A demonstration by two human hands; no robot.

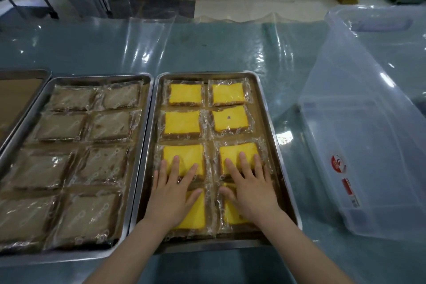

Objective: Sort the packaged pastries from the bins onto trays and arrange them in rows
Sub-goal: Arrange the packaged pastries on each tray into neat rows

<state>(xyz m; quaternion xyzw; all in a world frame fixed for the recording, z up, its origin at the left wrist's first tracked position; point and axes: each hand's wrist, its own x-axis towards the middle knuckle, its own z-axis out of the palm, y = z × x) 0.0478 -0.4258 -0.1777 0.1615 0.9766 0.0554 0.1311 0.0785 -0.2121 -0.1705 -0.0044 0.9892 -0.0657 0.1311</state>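
A steel tray (265, 108) in the middle holds several clear-wrapped yellow pastries (185, 93) in two columns. My left hand (171, 193) lies flat with spread fingers over the two nearest pastries of the left column. My right hand (250, 188) lies flat the same way over the two nearest pastries of the right column. A second steel tray (144, 108) to the left holds several wrapped brown pastries (108, 125), also in two columns. Neither hand grips anything.
A clear plastic bin (359, 122) stands at the right with nothing visible inside. A third tray (43, 76) pokes in at the far left edge. Glossy plastic sheeting (207, 48) covers the table beyond the trays.
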